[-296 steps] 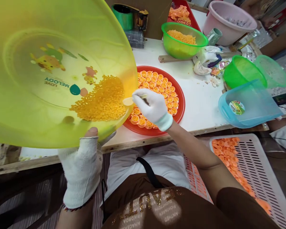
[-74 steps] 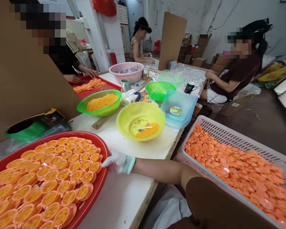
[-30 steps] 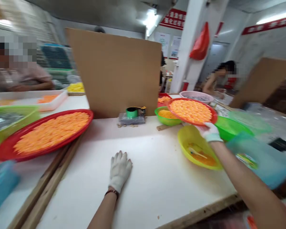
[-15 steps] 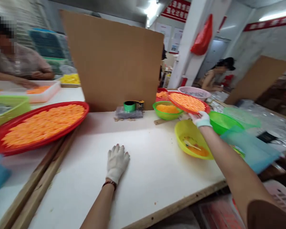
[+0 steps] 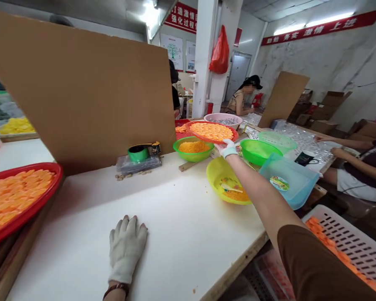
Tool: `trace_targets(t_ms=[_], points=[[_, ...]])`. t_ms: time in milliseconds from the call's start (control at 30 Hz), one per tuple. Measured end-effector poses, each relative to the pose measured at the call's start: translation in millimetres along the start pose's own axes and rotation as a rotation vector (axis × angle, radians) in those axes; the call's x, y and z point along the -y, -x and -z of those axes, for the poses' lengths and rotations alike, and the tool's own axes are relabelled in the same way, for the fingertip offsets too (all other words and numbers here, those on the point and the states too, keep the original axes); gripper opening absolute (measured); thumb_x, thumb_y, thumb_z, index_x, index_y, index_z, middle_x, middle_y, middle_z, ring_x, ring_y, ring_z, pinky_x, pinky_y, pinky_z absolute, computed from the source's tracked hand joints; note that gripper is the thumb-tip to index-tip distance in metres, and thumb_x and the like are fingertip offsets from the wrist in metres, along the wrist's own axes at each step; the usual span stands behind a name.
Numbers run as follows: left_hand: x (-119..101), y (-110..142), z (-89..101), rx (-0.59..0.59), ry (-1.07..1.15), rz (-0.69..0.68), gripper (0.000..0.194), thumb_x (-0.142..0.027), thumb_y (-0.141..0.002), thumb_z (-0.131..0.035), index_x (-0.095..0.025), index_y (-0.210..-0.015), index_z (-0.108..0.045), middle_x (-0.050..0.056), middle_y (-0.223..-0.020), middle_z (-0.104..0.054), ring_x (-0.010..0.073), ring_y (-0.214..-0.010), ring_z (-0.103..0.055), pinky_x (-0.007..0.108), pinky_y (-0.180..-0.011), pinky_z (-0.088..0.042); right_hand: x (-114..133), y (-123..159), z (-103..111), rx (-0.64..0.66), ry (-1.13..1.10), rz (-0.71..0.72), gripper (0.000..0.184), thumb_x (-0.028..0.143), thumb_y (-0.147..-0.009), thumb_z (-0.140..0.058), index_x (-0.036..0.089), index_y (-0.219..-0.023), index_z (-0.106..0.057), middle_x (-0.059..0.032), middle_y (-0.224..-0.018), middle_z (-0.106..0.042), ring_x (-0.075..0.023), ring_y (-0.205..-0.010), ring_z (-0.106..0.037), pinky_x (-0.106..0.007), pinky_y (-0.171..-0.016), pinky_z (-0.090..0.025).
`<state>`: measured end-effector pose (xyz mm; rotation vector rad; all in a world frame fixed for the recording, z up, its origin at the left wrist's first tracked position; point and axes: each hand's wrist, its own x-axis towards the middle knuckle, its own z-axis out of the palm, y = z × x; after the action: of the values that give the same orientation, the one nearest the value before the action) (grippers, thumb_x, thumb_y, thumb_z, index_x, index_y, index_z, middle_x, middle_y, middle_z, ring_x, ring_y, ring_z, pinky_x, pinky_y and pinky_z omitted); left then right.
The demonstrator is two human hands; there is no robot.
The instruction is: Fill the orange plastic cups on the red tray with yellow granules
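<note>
My left hand point(image 5: 127, 248), in a white glove, lies flat on the white tabletop point(image 5: 172, 238) with its fingers spread and nothing in it. Farther off, my gloved right hand point(image 5: 228, 148) grips the near edge of a round red tray point(image 5: 235, 135). Flat orange pieces point(image 5: 211, 130) cover that tray; some fingers are hidden beneath it. Under my right wrist stands a yellow bowl point(image 5: 213, 184) with orange bits and a pale stick-like tool point(image 5: 232, 188) inside. Left of the hand, a green bowl point(image 5: 192, 158) holds a heap of orange grains point(image 5: 193, 146).
Another red tray point(image 5: 58, 177) of orange pieces sits at the left. A cardboard panel point(image 5: 103, 92) stands behind green tape point(image 5: 138, 154). An empty green bowl point(image 5: 260, 152) and a blue bin point(image 5: 293, 179) lie right. Co-workers point(image 5: 240, 98) sit beyond.
My view has turned to the right. The right hand keeps its grip on the red tray, which has shifted slightly left over the green bowl. My left hand stays flat on the table.
</note>
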<state>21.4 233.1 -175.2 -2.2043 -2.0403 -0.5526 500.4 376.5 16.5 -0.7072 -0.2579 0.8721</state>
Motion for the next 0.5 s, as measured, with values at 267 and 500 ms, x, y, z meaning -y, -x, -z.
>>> trace_targets(t_ms=[267, 500], points=[[-5.8, 5.2, 6.2, 0.012, 0.041, 0.056, 0.054, -0.033, -0.101, -0.038, -0.007, -0.137, -0.067, 0.022, -0.156, -0.056, 0.0378, -0.146, -0.048, 0.054, -0.125, -0.031, 3.2, -7.9, -11.6, -0.123, 0.062, -0.087, 0.023, 0.009, -0.079, -0.058, 0.023, -0.097, -0.059, -0.0003, -0.094, -0.068, -0.0164, -0.096, -0.07, -0.05, -0.093, -0.066], [-8.3, 3.0, 16.8, 0.036, 0.096, 0.05, 0.05, -0.029, -0.099, -0.044, -0.005, -0.135, -0.068, 0.025, -0.155, -0.056, 0.0399, -0.146, -0.048, 0.056, -0.124, -0.033, -6.0, 0.3, -14.3, -0.119, 0.036, -0.037, 0.028, 0.002, -0.074, -0.056, 0.021, -0.094, -0.061, -0.0033, -0.099, -0.074, -0.0181, -0.096, -0.075, -0.053, -0.093, -0.064]])
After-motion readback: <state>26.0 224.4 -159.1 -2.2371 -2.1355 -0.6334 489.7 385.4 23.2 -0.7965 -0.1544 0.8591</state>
